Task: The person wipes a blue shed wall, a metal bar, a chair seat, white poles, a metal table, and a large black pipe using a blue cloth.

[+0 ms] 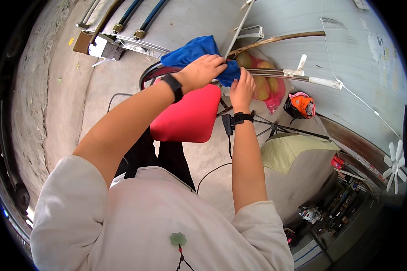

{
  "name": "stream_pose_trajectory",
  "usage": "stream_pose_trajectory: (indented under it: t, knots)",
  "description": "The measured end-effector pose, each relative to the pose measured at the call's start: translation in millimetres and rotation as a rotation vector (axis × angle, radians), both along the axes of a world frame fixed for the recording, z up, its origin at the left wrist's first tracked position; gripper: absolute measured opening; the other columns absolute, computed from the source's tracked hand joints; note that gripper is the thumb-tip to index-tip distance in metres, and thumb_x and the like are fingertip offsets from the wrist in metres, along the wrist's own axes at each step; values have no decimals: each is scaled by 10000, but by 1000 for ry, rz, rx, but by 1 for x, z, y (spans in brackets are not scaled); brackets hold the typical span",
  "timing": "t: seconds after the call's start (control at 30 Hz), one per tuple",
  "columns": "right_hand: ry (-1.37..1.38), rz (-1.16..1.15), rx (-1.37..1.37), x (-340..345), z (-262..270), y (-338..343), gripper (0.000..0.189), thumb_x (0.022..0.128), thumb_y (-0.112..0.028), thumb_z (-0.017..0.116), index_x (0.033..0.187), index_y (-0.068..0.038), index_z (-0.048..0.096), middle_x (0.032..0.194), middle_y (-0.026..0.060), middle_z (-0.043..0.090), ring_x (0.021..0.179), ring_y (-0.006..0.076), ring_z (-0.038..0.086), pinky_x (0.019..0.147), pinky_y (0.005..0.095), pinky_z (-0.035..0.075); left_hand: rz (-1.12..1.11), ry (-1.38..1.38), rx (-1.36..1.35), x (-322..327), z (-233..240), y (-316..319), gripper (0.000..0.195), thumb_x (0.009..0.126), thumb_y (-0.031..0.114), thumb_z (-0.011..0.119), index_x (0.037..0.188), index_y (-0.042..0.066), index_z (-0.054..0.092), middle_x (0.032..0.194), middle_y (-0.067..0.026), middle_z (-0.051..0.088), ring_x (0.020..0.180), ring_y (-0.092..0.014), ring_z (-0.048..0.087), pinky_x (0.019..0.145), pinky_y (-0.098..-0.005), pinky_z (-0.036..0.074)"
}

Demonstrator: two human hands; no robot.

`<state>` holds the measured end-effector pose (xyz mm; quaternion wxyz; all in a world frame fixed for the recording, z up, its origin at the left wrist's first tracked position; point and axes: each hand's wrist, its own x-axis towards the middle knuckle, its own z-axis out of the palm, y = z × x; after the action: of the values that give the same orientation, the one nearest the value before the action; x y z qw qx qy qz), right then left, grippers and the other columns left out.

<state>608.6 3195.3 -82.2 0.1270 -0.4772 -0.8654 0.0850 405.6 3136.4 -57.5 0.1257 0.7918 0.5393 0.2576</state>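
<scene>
A blue cloth [196, 50] lies draped over the top of a dark curved chair frame [146, 76]. My left hand [203, 71] rests on the cloth from above, fingers curled over it. At the cloth's right end, my right hand [242, 86] grips it, the thumb and fingers around its lower edge. Part of the frame under the cloth is hidden. Below my hands is the chair's red padded seat [190, 115]. Each wrist wears a black strap, and a cable hangs from the black device on the right one.
A grey table [190, 20] bears blue hoses [152, 15] with brass fittings. Metal poles [274, 73] and a wooden stick [278, 40] reach toward the wall. Behind are a red net bag of round produce [269, 84], an orange and black bag [300, 105], and a folding stool with pale green fabric [281, 152].
</scene>
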Motion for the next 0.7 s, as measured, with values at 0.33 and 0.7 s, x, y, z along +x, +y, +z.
stream_pose_trajectory:
  t: [0.33,0.7]
  knots:
    - [473,-135,-195,72,-75,2,509,837,-68,641,1287,-24,409,1162,217,500,1068,428,462,935,494,370,-71,523,-192,68,-23,69,291,837,182,603,1096,57,558,1050,-80,605,1022,-241,604,812,-325,503]
    - [445,-20,-259,88,-80,16,458,866,-111,636,1252,-8,412,1132,243,524,1059,448,489,907,489,404,-34,413,-118,67,-28,69,260,824,118,610,1072,71,551,1055,-77,618,1021,-243,603,856,-338,491]
